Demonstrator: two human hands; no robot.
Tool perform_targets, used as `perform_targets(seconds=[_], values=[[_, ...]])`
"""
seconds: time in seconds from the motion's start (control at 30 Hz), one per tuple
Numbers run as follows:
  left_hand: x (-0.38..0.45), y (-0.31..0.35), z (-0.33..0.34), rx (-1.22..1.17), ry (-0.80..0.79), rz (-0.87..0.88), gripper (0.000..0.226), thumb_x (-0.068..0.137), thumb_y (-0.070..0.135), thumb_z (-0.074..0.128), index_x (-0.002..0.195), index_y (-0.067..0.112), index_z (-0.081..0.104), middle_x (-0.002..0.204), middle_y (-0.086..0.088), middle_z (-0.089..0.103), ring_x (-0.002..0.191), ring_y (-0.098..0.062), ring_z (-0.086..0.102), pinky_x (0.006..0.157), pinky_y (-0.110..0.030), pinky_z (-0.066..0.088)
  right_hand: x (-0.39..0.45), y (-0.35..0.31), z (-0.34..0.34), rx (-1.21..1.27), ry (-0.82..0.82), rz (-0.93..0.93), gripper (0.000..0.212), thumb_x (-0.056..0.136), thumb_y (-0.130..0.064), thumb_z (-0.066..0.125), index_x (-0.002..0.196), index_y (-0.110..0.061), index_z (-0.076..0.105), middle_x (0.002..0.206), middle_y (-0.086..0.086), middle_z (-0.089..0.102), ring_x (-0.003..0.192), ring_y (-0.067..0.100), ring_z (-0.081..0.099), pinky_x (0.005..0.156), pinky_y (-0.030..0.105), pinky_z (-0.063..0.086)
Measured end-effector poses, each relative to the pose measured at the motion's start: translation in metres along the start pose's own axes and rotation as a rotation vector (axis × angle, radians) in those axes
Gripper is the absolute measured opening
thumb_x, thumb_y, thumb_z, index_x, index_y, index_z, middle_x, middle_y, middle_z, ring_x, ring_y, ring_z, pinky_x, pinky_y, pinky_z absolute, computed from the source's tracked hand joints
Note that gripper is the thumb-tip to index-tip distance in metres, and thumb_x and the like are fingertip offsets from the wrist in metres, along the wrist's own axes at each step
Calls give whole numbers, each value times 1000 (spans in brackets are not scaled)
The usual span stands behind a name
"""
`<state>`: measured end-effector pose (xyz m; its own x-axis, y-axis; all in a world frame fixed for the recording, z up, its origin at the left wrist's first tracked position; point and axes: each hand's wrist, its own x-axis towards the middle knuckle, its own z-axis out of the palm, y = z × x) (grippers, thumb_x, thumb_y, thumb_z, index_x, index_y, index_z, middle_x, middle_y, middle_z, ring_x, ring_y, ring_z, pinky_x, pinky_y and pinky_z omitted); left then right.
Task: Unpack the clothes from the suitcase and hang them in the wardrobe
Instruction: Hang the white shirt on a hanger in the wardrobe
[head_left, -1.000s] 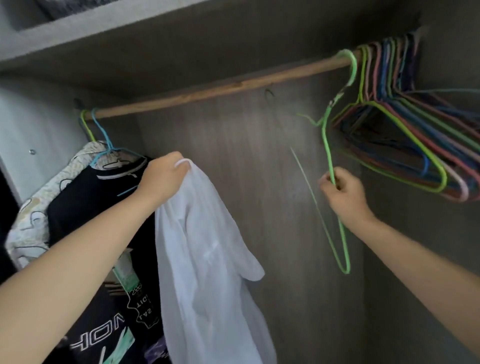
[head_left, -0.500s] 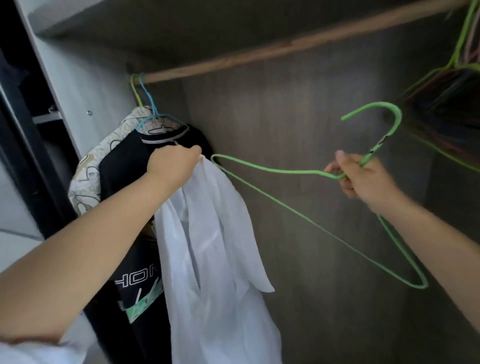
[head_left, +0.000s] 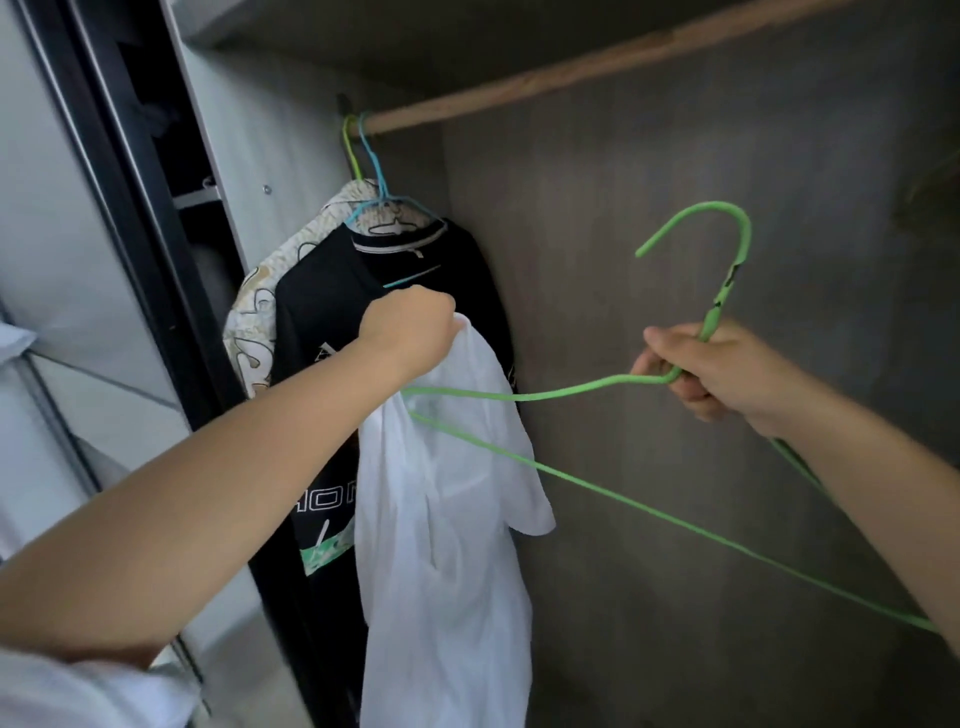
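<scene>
Her left hand bunches the white shirt by its collar while right-hand fingers clamp the green wire hanger, its end nosing inside.

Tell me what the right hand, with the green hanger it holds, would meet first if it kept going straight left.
Probably the white shirt: the green hanger in the right hand already has its tip at the fabric below the left hand. Depth is unclear.
</scene>
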<state>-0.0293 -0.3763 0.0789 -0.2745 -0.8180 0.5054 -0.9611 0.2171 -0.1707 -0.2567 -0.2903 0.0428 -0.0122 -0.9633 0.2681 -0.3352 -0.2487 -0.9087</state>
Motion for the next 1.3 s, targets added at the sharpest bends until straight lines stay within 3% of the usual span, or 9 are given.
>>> perform_targets(seconds=[0.3, 0.47, 0.6, 0.73, 0.83, 0.9, 1.0, 1.17, 1.3], values=[[-11, 40, 3, -585, -48, 0, 43, 96, 21, 43, 56, 13, 31, 62, 2, 34, 71, -20, 39, 57, -31, 19, -5, 9, 13, 116, -44, 6, 36, 98, -20, 34, 68, -9, 50, 29, -10, 23, 26, 2, 14, 33, 8, 13], [-28, 52, 4, -406, 123, 318, 64, 78, 55, 17, 89, 8, 59, 80, -4, 48, 86, -22, 48, 74, -31, 32, -5, 9, 7, 460, 81, -31, 32, 96, -16, 31, 66, -14, 38, 32, -8, 21, 28, 4, 11, 40, 7, 11], [-31, 46, 1, -191, 246, 466, 65, 78, 50, 9, 82, 4, 54, 64, -12, 60, 64, -32, 60, 57, -31, 35, -7, 11, 8, 542, 148, -101, 28, 95, -13, 37, 68, -14, 39, 32, -6, 27, 28, 6, 18, 38, 10, 13], [-29, 41, -2, -26, 405, 435, 39, 83, 33, 41, 60, 4, 49, 35, -6, 47, 26, -26, 46, 40, -14, 20, 0, 16, 6, 7, 352, -189, 19, 84, -18, 62, 97, -17, 48, 69, -8, 58, 63, 8, 53, 65, 26, 39], [-22, 38, -9, -107, 401, 233, 41, 95, 34, 40, 85, -3, 53, 65, -22, 62, 60, -39, 61, 49, -31, 26, -2, 26, 11, -369, 637, -450, 36, 75, -26, 64, 101, -2, 60, 85, 6, 58, 82, 19, 55, 77, 26, 38], [-14, 30, -13, -200, 381, 66, 42, 99, 32, 32, 99, -5, 51, 90, -28, 62, 86, -42, 57, 60, -36, 24, -7, 33, 24, -368, 421, -547, 22, 77, -25, 60, 77, -4, 65, 62, -4, 53, 59, 5, 48, 60, 20, 38], [-6, 21, -30, -265, 408, -14, 43, 100, 29, 29, 99, -7, 52, 98, -30, 60, 94, -42, 53, 64, -38, 24, -11, 49, 51, -527, -180, -198, 18, 82, -25, 65, 79, -8, 63, 63, -6, 53, 56, 3, 46, 51, 14, 32], [-1, 16, -45, -386, 410, 0, 43, 100, 28, 30, 62, 10, 34, 62, -6, 41, 74, -29, 40, 56, -26, 13, -6, 82, 74, -595, -233, 63, 29, 77, -43, 66, 86, -17, 59, 89, -4, 62, 86, 17, 60, 71, 26, 49], [-1, 11, -44, -462, 373, 3, 47, 100, 25, 30, 55, 13, 25, 57, -1, 31, 64, -24, 32, 55, -28, 9, -7, 84, 80, -806, -268, 87, 34, 83, -13, 49, 53, -12, 34, 57, 0, 38, 57, 20, 44, 46, 23, 28]])
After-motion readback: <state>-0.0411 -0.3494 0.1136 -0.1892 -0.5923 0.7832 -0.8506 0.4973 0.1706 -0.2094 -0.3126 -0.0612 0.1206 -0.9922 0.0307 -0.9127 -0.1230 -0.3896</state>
